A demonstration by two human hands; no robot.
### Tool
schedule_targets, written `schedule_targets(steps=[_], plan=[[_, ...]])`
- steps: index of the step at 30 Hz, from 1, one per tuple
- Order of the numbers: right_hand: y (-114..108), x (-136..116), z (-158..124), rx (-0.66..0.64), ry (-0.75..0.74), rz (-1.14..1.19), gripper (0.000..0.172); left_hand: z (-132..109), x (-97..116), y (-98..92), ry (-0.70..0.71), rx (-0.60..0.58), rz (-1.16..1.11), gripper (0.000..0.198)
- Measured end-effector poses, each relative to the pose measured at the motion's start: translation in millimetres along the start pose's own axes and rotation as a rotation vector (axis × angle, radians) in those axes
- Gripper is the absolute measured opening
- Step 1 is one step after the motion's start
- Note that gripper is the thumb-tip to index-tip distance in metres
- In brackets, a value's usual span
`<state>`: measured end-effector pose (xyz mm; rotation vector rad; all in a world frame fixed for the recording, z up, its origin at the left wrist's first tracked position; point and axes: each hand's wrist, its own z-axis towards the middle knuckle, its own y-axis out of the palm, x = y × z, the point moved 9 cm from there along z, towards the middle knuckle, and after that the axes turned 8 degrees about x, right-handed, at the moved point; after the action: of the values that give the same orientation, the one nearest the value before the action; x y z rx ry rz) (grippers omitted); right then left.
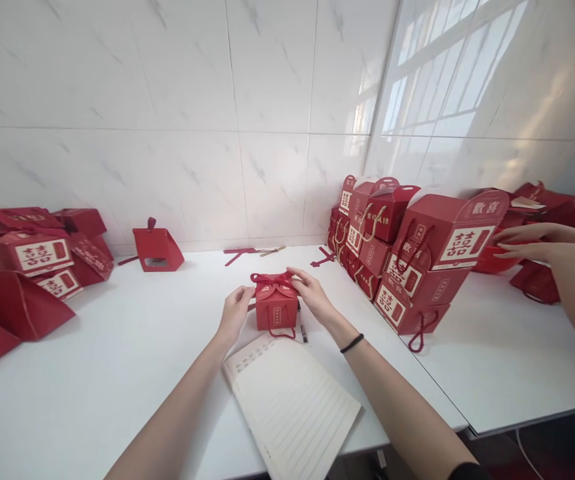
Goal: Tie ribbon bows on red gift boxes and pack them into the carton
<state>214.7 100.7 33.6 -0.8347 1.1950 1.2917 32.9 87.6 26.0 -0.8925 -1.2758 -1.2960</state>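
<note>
A small red gift box with a red ribbon bow on top stands on the white table, just beyond a lined notebook. My left hand pinches the left end of the bow, fingers closed. My right hand, a black band on its wrist, pinches the right end of the bow at the box's top. A dark pen lies right of the box.
A stack of red boxes with cord handles stands at the right. More red boxes pile at the left, and one open box sits by the wall. Another person's hands work at the far right. Loose ribbons lie near the wall.
</note>
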Motion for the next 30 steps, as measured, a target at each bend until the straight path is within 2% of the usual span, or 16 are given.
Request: schedule_targets(steps=[4,10,12,14,17,20,22,25,28,30], plan=[[-1.2,2.3,3.7,0.027,-0.030,0.027,0.028,0.8,-4.5,0.4,-0.011,-0.032,0.043,0.026],[-16.7,3.5,0.5,0.194,-0.068,0.104,0.023,-0.7,-6.0,2.2,-0.002,-0.039,0.064,0.026],[-25.9,2.7,1.4,0.257,-0.064,0.158,0.020,2.9,-4.8,-3.7,-0.011,-0.001,0.020,0.025],[-43.8,1.8,4.5,0.355,-0.060,0.232,0.016,11.3,-0.7,-23.9,-0.012,0.128,-0.062,0.021],[-85.4,1.0,7.8,0.573,-0.065,0.361,0.008,24.4,9.0,-72.3,-0.001,0.398,-0.188,0.012],[-115.8,2.0,8.9,0.718,-0.050,0.467,0.009,31.4,14.8,-111.2,-0.017,0.561,-0.278,0.010],[-121.6,2.1,10.3,0.733,-0.026,0.515,0.010,33.4,11.3,-120.7,-0.066,0.579,-0.375,0.012],[-118.2,-1.2,11.8,0.692,0.018,0.547,0.010,34.1,4.0,-117.8,-0.122,0.550,-0.484,0.013],[-113.0,-7.4,12.0,0.619,0.073,0.529,0.010,33.3,3.1,-114.9,-0.108,0.550,-0.446,0.017],[-106.6,-11.1,11.5,0.542,0.115,0.490,0.013,29.7,7.3,-119.6,-0.058,0.619,-0.325,0.018]])
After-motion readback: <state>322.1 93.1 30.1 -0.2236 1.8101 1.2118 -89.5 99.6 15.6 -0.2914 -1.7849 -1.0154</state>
